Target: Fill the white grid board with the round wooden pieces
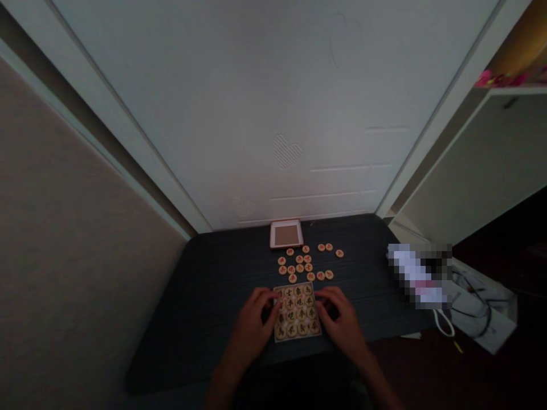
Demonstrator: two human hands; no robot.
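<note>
Open dark tabletop (192,307) gives a wide lane left of the left hand (255,316), while the right hand (341,316) has more tabletop between it and a blurred-out object (412,276) at the right edge. Straight ahead, loose red-marked discs (299,268) stand in the way — spread from the filled tray (298,338) toward a shallow box (286,235) — and a white panel (239,114) blocks the far side.

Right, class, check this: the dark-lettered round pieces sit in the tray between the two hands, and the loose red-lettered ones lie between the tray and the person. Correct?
Not quite: the loose red-lettered pieces lie beyond the tray, on its far side, as the head view shows. The rest stands.
</note>
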